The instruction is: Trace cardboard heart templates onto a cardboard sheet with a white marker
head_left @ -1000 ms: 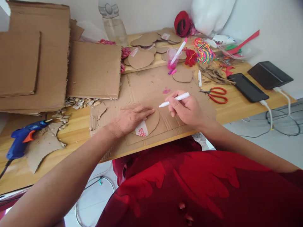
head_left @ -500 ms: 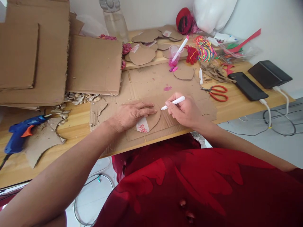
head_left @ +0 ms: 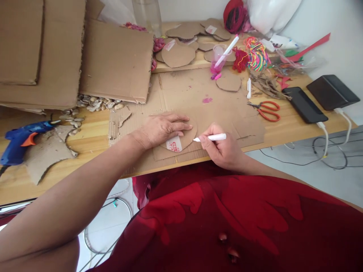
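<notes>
Under my left hand (head_left: pixel 167 128) lies a rounded cardboard cutout (head_left: pixel 187 141) with a white and red label; the fingers are stretched out flat, pressing it down. My right hand (head_left: pixel 222 149) grips a white marker pen (head_left: pixel 214 138), its tip at the right edge of the cutout. Both rest over a larger cardboard sheet (head_left: pixel 181 90) marked with a pink stain. Most of the cutout's left part is hidden by my left hand.
Orange-handled pliers or scissors (head_left: pixel 269 110) and a black phone (head_left: pixel 304 105) lie to the right. A blue glue gun (head_left: pixel 24 141) rests at left, near propped cardboard panels (head_left: pixel 116 60). Behind are more cutouts (head_left: pixel 178 54), a pink cup (head_left: pixel 217 64) holding a marker, and colourful cord (head_left: pixel 258 54).
My right hand and the marker have moved down along the cutout's right edge, and the pen lies flatter. My left hand stays on the cutout. The view has shifted slightly.
</notes>
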The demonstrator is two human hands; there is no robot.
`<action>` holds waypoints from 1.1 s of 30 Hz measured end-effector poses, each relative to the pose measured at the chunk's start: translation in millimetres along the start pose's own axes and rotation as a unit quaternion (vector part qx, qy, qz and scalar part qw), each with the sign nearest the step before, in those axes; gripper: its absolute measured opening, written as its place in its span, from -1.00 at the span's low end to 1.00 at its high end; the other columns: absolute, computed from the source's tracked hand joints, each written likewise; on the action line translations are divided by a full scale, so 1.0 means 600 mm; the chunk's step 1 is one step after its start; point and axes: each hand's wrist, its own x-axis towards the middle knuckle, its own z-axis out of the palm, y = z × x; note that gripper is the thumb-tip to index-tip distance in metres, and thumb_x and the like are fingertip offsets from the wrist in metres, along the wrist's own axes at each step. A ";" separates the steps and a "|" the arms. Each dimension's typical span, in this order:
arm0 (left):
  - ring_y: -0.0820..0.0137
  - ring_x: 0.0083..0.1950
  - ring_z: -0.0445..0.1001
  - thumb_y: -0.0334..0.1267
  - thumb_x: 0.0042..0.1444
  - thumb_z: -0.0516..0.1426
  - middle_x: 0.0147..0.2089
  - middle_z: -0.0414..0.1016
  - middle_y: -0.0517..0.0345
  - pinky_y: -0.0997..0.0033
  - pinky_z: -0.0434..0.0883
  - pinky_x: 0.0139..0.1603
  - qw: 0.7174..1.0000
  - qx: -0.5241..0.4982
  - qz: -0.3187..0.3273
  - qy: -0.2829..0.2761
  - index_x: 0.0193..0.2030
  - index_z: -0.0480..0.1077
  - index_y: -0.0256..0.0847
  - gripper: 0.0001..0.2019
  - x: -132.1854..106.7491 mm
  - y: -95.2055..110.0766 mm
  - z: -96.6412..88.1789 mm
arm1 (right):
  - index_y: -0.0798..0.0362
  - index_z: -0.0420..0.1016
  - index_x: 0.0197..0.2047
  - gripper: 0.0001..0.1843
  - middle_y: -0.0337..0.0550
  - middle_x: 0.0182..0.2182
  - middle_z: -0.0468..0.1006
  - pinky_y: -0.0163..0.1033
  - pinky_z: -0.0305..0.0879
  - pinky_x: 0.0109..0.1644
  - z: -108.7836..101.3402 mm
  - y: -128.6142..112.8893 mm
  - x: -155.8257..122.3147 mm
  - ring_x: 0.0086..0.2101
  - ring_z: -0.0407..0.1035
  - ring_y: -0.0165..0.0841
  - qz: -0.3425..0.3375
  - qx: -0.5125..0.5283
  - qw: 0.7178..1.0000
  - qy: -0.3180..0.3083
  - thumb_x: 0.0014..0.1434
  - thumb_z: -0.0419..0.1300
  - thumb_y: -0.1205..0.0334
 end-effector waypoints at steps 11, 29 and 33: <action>0.29 0.33 0.44 -0.03 0.45 -0.01 0.39 0.40 0.16 0.23 0.38 0.35 1.000 0.005 -0.012 -0.013 0.29 0.44 0.09 -0.62 0.002 0.004 -0.006 | -0.01 0.26 -0.29 -0.78 -0.30 -0.51 0.36 -0.23 0.14 -0.39 -0.006 0.012 0.021 -0.52 0.25 -0.43 -0.019 -0.030 0.999 0.024 0.43 0.07 0.13; 0.30 0.31 0.45 -0.07 0.45 0.00 0.39 0.42 0.21 0.24 0.39 0.33 1.000 0.017 -0.017 -0.009 0.27 0.45 0.13 -0.64 0.003 0.007 -0.005 | -0.02 0.27 -0.32 -0.71 -0.29 -0.53 0.38 -0.22 0.14 -0.39 -0.019 0.022 0.038 -0.52 0.25 -0.41 -0.017 -0.039 0.999 0.013 0.44 0.08 0.05; 0.30 0.31 0.44 -0.07 0.44 0.00 0.39 0.41 0.20 0.24 0.37 0.35 1.000 0.011 -0.027 -0.012 0.27 0.45 0.12 -0.64 0.004 0.009 -0.007 | -0.01 0.29 -0.30 -0.74 -0.28 -0.50 0.37 -0.23 0.15 -0.41 -0.014 0.010 0.021 -0.52 0.25 -0.43 -0.024 -0.010 0.999 -0.025 0.44 0.08 0.09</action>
